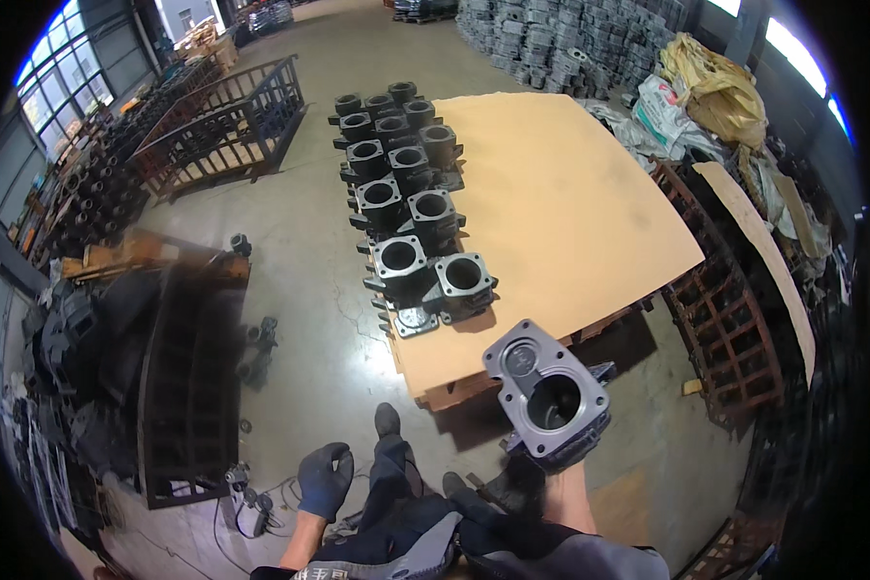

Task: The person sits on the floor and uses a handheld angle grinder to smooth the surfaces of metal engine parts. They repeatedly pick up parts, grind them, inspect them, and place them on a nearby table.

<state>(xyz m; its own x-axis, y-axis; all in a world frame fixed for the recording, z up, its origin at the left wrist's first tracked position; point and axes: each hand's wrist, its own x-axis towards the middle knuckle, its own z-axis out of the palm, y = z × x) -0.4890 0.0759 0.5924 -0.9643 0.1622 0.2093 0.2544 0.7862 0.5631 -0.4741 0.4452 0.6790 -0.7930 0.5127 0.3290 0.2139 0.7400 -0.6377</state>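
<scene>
A grey cast metal housing (541, 382) is held up beyond the table's near right corner by my right hand (568, 466). Its flat machined face, with a big round bore, a smaller round recess and bolt holes, points up at me. The casting hides most of that hand's fingers. My left hand (326, 478), in a dark glove, hangs low on the left, fingers loosely curled with a gap to the thumb and nothing in it. Similar housings (399, 256) stand in two rough columns along the left side of a cardboard-covered table (561, 203), bores up.
Dark metal crates (188, 387) stand left, with loose parts (261, 333) and cables (227, 527) on the floor. A brown slatted rack (725, 319) flanks the table's right side. Grey castings (561, 43) are stacked at the back, beside sacks (715, 92). A railed crate (222, 126) is far left.
</scene>
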